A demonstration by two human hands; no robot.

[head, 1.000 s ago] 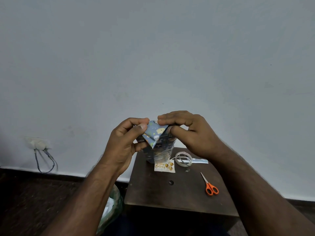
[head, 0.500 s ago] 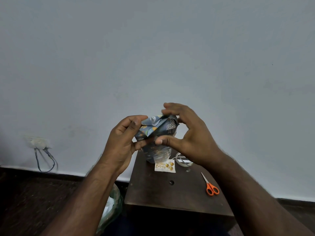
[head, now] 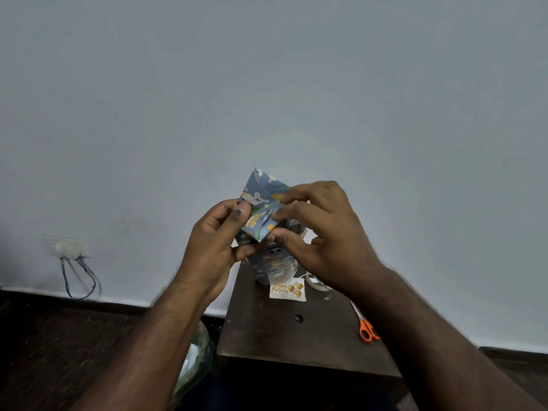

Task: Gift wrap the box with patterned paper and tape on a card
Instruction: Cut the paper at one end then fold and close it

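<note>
- Desk (head: pixel 267 345): small, dark, set against the wall; carries the supplies within easy reach of both hands.
- Scissors (head: pixel 366 329): orange handles, lying flat at the desk's right side, partly behind the right forearm; not in use.
- Screw or knob (head: pixel 298 318): small dark item mid-desk; too small to identify.
- Card (head: pixel 287 289): white, "Happy Birthday" with gold balloons, face up just in front of the box; judged to be waiting for the last step.
- Tape roll (head: pixel 314 283): clear, beside the card, mostly hidden by the right wrist.
- Box (head: pixel 274 266): stands on end at the desk's far edge, wrapped in blue patterned paper (head: pixel 261 200); its upper end flap is raised to a point, apparently mid-fold.
- Left hand (head: pixel 216 241): grip closed on the paper's left edge, thumb on top, steadying the fold.
- Right hand (head: pixel 323 232): grip narrow, fingertips pinching the flap's right crease.
- Plastic bag (head: pixel 194 360): on the floor left of the desk.
- Wall socket (head: pixel 66 247): cables hanging, far left.
</note>
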